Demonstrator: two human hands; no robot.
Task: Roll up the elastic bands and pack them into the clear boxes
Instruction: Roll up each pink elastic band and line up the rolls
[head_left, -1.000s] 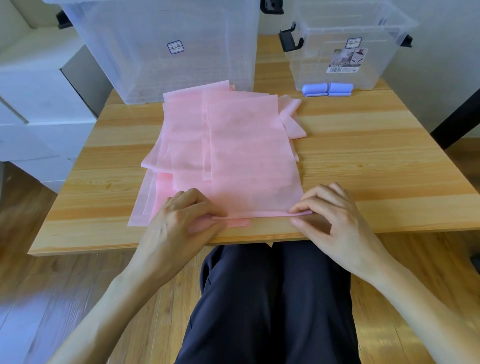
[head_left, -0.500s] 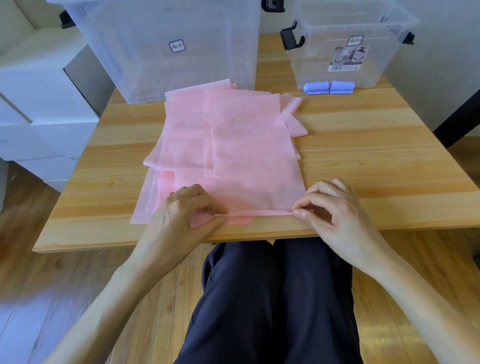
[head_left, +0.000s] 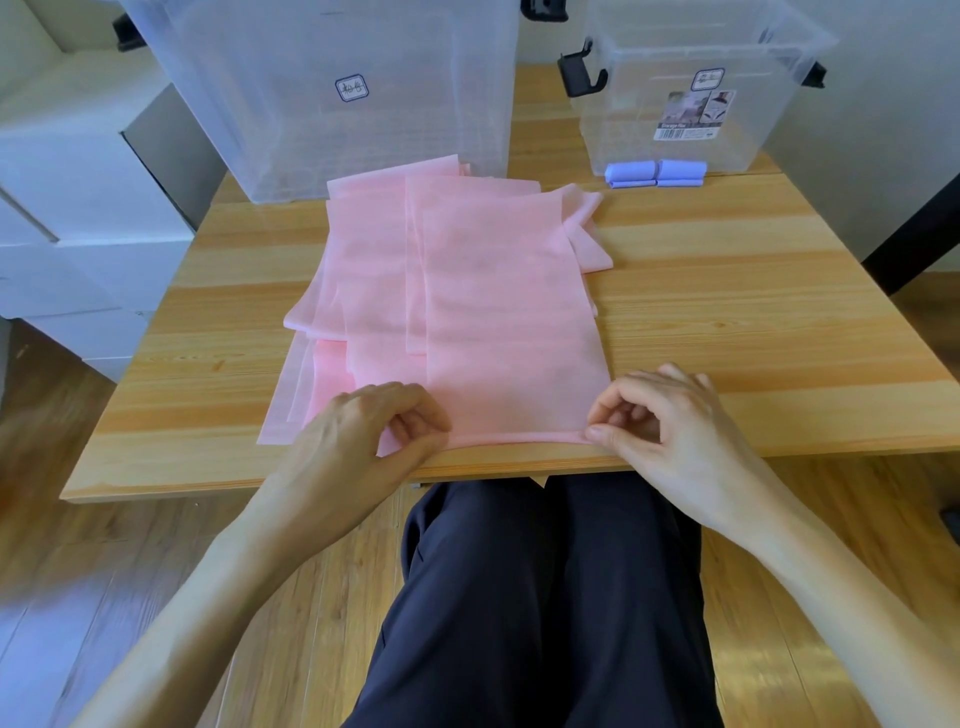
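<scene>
Top pink band lies flat between the hands, its near edge turned into a thin first fold running from one hand to the other along the counter edge. Left hand pinches the fold's left end, thumb and fingers curled on it; right hand pinches the right end between thumb and forefinger. Both ends likely held so the roll starts straight and tight. Under and left of that band sit more pink bands, fanned and overlapping; exact count unclear, at least four layers showing. Well beyond the right hand, two rolled blue bands lie side by side, touching, just in front of the small clear box, probably staged for packing. Beyond the left hand stands the large clear box. Two boxes total, nothing visible inside either. Judged early: rolling just begun, pink stack mostly untouched.
</scene>
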